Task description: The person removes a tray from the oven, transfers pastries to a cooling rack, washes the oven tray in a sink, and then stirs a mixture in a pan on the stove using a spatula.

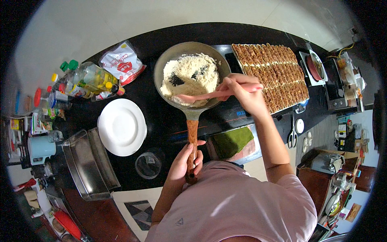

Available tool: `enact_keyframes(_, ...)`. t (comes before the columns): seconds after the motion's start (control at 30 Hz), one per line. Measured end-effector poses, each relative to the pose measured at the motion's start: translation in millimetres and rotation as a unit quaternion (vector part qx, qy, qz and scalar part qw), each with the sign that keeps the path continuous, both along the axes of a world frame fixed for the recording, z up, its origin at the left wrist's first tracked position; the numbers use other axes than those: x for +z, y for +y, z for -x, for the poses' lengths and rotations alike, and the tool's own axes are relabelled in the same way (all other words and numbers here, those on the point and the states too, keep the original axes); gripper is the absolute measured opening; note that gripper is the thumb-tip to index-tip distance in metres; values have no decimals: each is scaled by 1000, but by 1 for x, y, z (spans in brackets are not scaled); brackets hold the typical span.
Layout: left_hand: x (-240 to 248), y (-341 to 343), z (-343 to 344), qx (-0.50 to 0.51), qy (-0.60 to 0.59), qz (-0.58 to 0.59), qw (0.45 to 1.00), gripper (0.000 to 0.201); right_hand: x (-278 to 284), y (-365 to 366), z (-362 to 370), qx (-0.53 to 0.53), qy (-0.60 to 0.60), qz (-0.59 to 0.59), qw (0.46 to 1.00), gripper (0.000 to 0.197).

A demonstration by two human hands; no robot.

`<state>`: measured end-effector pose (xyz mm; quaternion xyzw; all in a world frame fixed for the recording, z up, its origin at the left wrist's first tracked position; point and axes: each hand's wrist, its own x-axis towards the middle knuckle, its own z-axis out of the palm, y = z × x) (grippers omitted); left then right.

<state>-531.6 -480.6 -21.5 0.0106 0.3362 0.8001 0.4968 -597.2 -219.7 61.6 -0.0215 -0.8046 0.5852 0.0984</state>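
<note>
A frying pan (159,74) with a grey inside stands on the black cooktop, and pale flour-like powder (207,84) lies in it with dark patches of pan surface showing through. My left hand (182,163) is wrapped round its brown wooden handle (193,133). Over the pan's right rim, my right hand (244,92) grips a pink spatula (201,97). The spatula's head rests in the near left part of the powder, partly covered by it. To the right of the pan, a large tray (268,76) bears rows of brown-topped pieces, close to my right hand.
A white plate (122,127) and a steel sink (86,161) are at left, near a clear glass bowl (148,164). Oil bottles (88,76) and a white-and-red bag (121,62) stand behind. Green cloth (231,143) lies before the cooktop; scissors (292,137) lie at right.
</note>
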Motion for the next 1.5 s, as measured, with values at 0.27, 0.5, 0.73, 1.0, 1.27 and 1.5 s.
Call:
enact_keyframes(0.27,1,1,0,-4,4,6,1000,49,-40,61,20,-255,-32,203,945,36)
enact_keyframes(0.5,2,0,0,-3,-11,3,1000,49,-49,19,45,-175,-50,253,950,33)
enact_keyframes(0.73,9,2,1,4,-47,9,999,48,-44,76,29,-299,-2,205,932,33)
enact_keyframes(1.0,4,2,1,0,-20,2,1000,49,-24,38,17,-197,110,-174,959,21)
enact_keyframes(1.27,2,1,0,2,-42,6,999,48,-18,-41,-5,92,177,-323,925,5)
enact_keyframes(1.5,2,2,1,-1,-12,6,1000,49,-14,-3,31,-38,169,-297,939,5)
